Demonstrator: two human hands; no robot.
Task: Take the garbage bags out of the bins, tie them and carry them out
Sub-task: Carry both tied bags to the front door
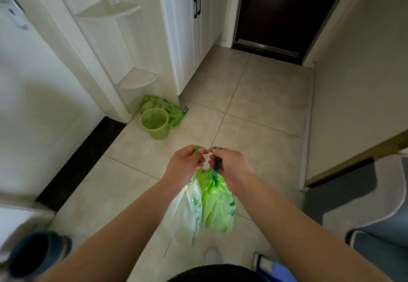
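Two green garbage bags hang in front of me over the tiled floor: a pale, nearly see-through one (186, 211) on the left and a bright green one (217, 206) on the right. My left hand (187, 163) pinches the drawstring at the top of the bags. My right hand (229, 162) grips the blue-green drawstring of the bright bag. The fingertips of both hands nearly meet above the bags. A small green perforated bin (155, 126) stands without a bag by the white cabinet. Behind it lies another green bag (171, 110).
White cabinets (192, 38) with black handles line the left side. A dark door (284, 10) closes the hallway ahead. An open door (357, 96) and a grey mat (357, 195) lie to the right. Dark footwear (37, 253) sits at the lower left.
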